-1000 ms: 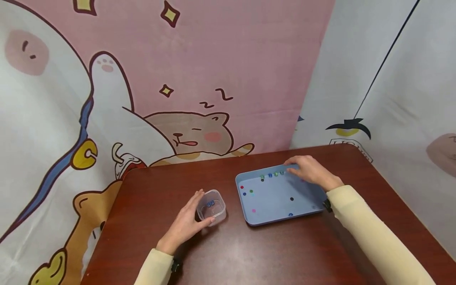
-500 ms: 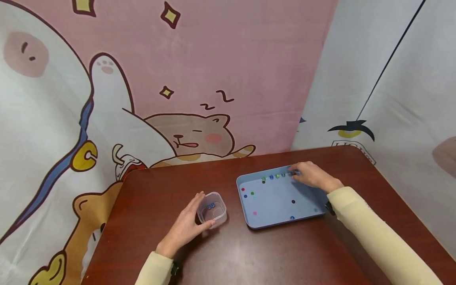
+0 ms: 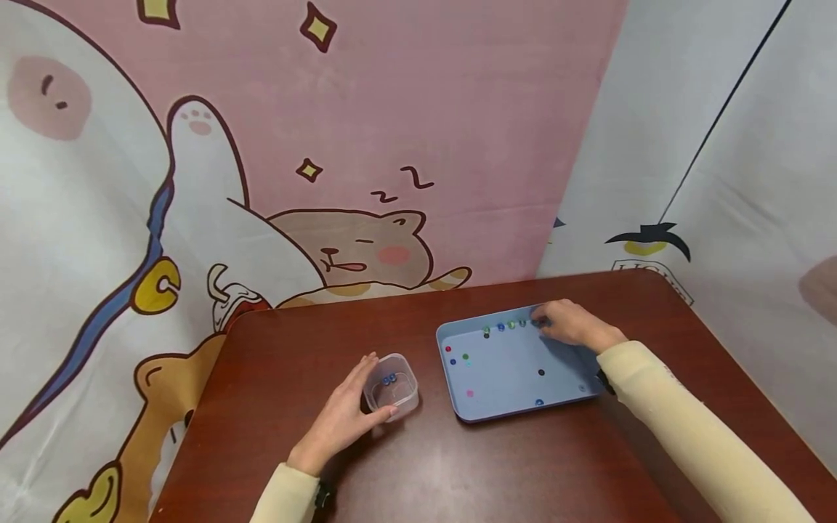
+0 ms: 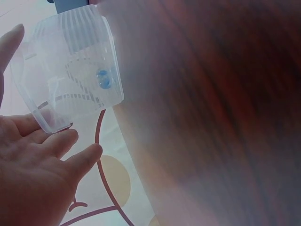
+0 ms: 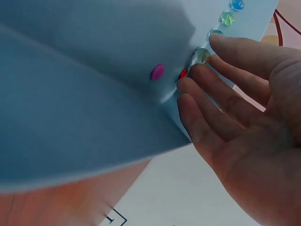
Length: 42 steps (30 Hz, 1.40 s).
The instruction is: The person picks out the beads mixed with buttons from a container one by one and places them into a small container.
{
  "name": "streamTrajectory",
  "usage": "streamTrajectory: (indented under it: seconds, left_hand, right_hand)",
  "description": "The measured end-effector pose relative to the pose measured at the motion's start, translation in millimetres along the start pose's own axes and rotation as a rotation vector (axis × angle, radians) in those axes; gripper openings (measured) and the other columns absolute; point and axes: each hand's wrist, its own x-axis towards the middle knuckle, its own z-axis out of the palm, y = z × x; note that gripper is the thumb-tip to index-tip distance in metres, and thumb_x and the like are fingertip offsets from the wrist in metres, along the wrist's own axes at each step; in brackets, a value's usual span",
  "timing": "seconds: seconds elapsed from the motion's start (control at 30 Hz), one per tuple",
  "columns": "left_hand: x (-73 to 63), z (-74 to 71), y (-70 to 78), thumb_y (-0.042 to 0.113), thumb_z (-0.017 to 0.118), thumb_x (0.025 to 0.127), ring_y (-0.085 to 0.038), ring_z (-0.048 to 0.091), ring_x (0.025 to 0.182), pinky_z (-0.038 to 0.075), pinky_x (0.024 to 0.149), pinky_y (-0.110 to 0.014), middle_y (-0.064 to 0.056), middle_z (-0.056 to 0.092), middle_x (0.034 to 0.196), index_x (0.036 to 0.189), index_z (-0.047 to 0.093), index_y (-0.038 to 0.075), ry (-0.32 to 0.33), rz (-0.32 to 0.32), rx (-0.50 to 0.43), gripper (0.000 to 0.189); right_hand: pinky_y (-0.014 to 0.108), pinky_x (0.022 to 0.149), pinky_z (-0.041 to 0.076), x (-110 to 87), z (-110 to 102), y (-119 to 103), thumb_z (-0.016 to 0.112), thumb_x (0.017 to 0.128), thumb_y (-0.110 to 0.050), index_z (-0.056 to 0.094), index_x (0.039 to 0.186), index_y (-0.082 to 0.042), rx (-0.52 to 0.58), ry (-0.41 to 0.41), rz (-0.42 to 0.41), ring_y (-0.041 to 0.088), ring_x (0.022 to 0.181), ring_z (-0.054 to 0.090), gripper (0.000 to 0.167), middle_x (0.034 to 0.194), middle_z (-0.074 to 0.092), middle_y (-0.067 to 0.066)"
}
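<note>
My left hand (image 3: pixel 340 415) grips a small clear plastic container (image 3: pixel 403 408) on the table, thumb at its near rim and fingers along its left side. Two blue glass marbles (image 4: pixel 104 79) lie inside it. Over the far right part of a shallow blue tray (image 3: pixel 503 370) is my right hand (image 3: pixel 570 322). In the right wrist view its thumb and fingertips pinch a clear glass marble (image 5: pixel 201 56) by the tray's wall. A red disc (image 5: pixel 183 73) and a magenta disc (image 5: pixel 158 72) lie close to the fingertips. Several more marbles (image 3: pixel 511 325) line the far wall, left of this hand.
Small coloured discs, among them a black one (image 3: pixel 541 373) and a pink one (image 3: pixel 469 394), are scattered over the tray floor. A blue marble (image 3: pixel 539 402) sits at the near wall. The brown table (image 3: pixel 458 465) meets a cartoon-printed cloth (image 3: pixel 458 145) behind.
My right hand has come down from above the tray's far rim to the marble at the far wall. The left hand stays at the container, and the head view has shifted slightly.
</note>
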Motion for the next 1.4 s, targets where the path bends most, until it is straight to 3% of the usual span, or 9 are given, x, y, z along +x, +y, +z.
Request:
streamTrajectory:
  seconds: [0.27, 0.53, 0.83, 1.0, 1.1, 1.23, 1.4]
  left_hand:
    - [-0.9, 0.2, 3.5, 0.046, 0.085, 0.085, -0.030, 0.032, 0.152, 0.037, 0.114, -0.058, -0.013, 0.034, 0.166, 0.159, 0.039, 0.005, -0.005, 0.008, -0.006, 0.096]
    - [-2.8, 0.8, 4.6, 0.046, 0.085, 0.085, -0.030, 0.032, 0.152, 0.037, 0.115, -0.056, -0.014, 0.034, 0.166, 0.159, 0.039, 0.005, -0.002, 0.005, -0.004, 0.096]
    - [-3.4, 2.3, 3.6, 0.047, 0.085, 0.085, -0.031, 0.033, 0.152, 0.039, 0.113, -0.057, -0.014, 0.034, 0.166, 0.159, 0.039, 0.005, -0.001, 0.000, -0.007, 0.096]
    - [-3.6, 2.0, 3.2, 0.048, 0.084, 0.085, -0.033, 0.035, 0.151, 0.040, 0.112, -0.058, -0.015, 0.034, 0.166, 0.159, 0.039, 0.006, 0.000, -0.002, -0.002, 0.097]
    - [-3.6, 1.2, 3.6, 0.049, 0.084, 0.085, -0.033, 0.034, 0.151, 0.039, 0.113, -0.058, -0.015, 0.033, 0.166, 0.160, 0.038, 0.006, -0.004, -0.008, 0.001, 0.097]
    - [-3.3, -0.1, 4.1, 0.050, 0.083, 0.085, -0.032, 0.033, 0.152, 0.038, 0.113, -0.058, -0.014, 0.032, 0.167, 0.160, 0.038, 0.007, -0.011, -0.019, -0.001, 0.098]
    - [-1.9, -1.1, 3.7, 0.050, 0.083, 0.085, -0.031, 0.032, 0.153, 0.038, 0.114, -0.058, -0.014, 0.032, 0.167, 0.160, 0.038, 0.009, -0.014, -0.019, -0.013, 0.097]
  right_hand:
    - [0.052, 0.088, 0.057, 2.0, 3, -1, 0.075, 0.090, 0.003, 0.075, 0.112, 0.004, -0.043, 0.014, -0.046, 0.031, 0.100, 0.069, 0.022, 0.112, 0.073, 0.018]
    - [0.044, 0.079, 0.058, 5.0, 3, 0, 0.076, 0.090, 0.002, 0.076, 0.105, 0.000, -0.054, 0.002, -0.033, 0.021, 0.085, 0.063, 0.015, 0.101, 0.073, 0.011]
    - [0.041, 0.076, 0.057, 1.0, -7, -5, 0.074, 0.093, -0.002, 0.076, 0.105, 0.000, -0.020, 0.025, -0.054, 0.019, 0.084, 0.063, 0.012, 0.105, 0.074, 0.012]
    - [0.034, 0.062, 0.054, -3.4, -17, -11, 0.071, 0.096, -0.003, 0.075, 0.109, 0.002, 0.033, 0.047, -0.066, 0.013, 0.066, 0.061, 0.014, 0.106, 0.074, 0.013]
    - [0.036, 0.066, 0.055, -6.6, -22, -15, 0.071, 0.096, -0.004, 0.075, 0.108, 0.000, 0.041, 0.080, -0.081, 0.015, 0.070, 0.064, 0.014, 0.106, 0.074, 0.011]
    - [0.045, 0.082, 0.056, -12.3, -25, -23, 0.074, 0.095, -0.007, 0.076, 0.108, -0.002, 0.045, 0.160, -0.119, 0.023, 0.096, 0.069, 0.014, 0.106, 0.075, 0.008]
    - [0.047, 0.081, 0.057, -21.0, -27, -39, 0.075, 0.096, -0.010, 0.076, 0.111, -0.005, 0.148, 0.230, -0.130, 0.024, 0.098, 0.069, 0.016, 0.108, 0.075, 0.005]
